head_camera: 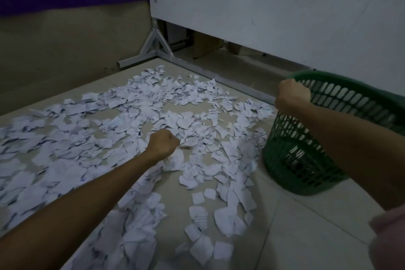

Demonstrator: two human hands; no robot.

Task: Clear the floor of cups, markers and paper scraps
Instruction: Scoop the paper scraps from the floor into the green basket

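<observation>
Hundreds of torn paper scraps (122,129) lie spread over the tiled floor (306,237), thickest at the left and centre, thinning toward the near right where single pieces lie apart. The left hand (163,143) reaches out over the middle of the spread, its back toward the camera and its fingers curled under into a fist; scraps lie touching it on the far side and beneath it, but whether the fingers are clamped on any paper cannot be told, since the knuckles hide the palm. The right hand (292,94) grips the near rim of a green plastic basket (306,160), fingers curled over the edge. The basket is tilted, its open mouth turned toward the far right, its base resting on the floor just beside the right edge of the scraps. Behind stands a white board (263,6) on a grey metal frame (156,45).
</observation>
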